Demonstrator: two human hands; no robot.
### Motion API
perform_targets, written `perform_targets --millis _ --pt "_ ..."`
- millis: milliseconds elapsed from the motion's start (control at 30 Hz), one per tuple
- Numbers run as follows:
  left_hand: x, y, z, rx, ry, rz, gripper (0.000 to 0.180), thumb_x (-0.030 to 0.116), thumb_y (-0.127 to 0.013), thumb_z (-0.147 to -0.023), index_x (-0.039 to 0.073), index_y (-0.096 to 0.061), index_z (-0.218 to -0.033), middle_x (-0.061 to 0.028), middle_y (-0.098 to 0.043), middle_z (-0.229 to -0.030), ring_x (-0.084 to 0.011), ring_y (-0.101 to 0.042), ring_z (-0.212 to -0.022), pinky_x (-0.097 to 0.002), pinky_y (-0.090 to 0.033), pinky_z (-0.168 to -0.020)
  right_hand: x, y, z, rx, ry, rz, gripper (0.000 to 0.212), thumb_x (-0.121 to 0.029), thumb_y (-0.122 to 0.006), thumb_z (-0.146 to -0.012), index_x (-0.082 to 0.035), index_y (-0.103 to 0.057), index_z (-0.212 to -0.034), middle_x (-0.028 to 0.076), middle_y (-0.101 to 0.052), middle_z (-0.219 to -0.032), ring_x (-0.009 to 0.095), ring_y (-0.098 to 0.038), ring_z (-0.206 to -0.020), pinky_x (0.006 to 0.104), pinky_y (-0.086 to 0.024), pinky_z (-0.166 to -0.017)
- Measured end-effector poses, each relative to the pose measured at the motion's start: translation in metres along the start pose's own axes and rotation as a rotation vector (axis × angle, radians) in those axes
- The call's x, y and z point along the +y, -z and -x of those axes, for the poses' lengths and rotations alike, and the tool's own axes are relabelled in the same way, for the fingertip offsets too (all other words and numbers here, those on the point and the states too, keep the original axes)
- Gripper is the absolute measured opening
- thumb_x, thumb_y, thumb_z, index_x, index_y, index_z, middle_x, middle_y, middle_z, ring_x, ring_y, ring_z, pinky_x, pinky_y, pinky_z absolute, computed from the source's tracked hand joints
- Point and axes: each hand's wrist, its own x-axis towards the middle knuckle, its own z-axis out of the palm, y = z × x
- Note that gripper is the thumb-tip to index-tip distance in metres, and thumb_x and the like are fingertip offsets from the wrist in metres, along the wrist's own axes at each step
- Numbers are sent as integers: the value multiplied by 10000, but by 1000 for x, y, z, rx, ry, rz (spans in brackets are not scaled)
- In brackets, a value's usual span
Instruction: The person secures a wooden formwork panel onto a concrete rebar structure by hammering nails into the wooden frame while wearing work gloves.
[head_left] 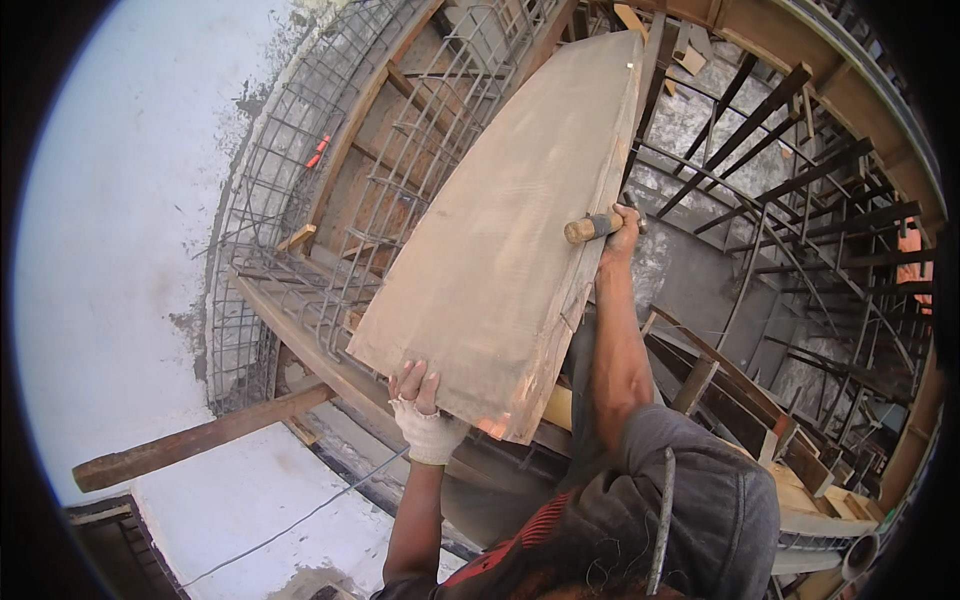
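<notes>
A large plywood panel (500, 210), dusty and tapering toward its far end, slants across the middle in front of me. My left hand (428, 415), in a white glove with bare fingertips, grips its near edge, fingers on the top face and thumb out of sight. At the panel's right edge, my right hand (624, 235) is closed around a wooden-handled tool (592, 228) with a dark wrapped band. The rounded butt of that handle lies over the panel's edge. I cannot make out the tool's working end.
Steel rebar cages (400, 170) run along the left, beside a white wall surface (120, 250). A timber beam (200, 437) juts out at lower left. Right of the panel, dark props (760, 110) stand above a lower grey floor (700, 260). A thin cable (300, 520) crosses below.
</notes>
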Motion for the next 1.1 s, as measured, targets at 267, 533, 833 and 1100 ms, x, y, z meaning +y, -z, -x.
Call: perform_targets --millis 267,533,833,1100 --pt "-68 8 29 342 132 187 494 271 -705 -900 89 -451 -1283 -129 -565 -1315 -318 -553 -1236 -507 -430 -1065 9 -162 97 78 -78 209 498 -286 -622 -809 -17 -488 -1207 160 -560 -1061 317 -606 -945 480 -549 -872" --pt "-61 -1 -34 147 456 211 736 397 -830 -765 22 -485 -1296 -176 -624 -1188 -336 -646 -1074 -445 -525 -917 11 -248 4 -21 -97 159 452 -188 -592 -826 26 -465 -1204 212 -581 -1035 405 -648 -894 596 -555 -895" --pt "-50 -2 -107 355 551 121 949 696 -750 -763 -11 -471 -1331 -224 -643 -1103 -394 -648 -1034 -458 -517 -898 78 -309 -99 -155 -212 256 376 -149 -558 -890 20 -507 -1222 225 -621 -1185 394 -645 -1060 609 -515 -968" --pt "-67 -11 -126 344 699 162 852 611 -837 -729 -30 -516 -1190 -214 -659 -1039 -350 -675 -989 -424 -532 -878 102 -329 -167 -313 -262 244 338 -205 -535 -812 -49 -518 -1111 195 -628 -1070 394 -618 -1021 553 -483 -1033"
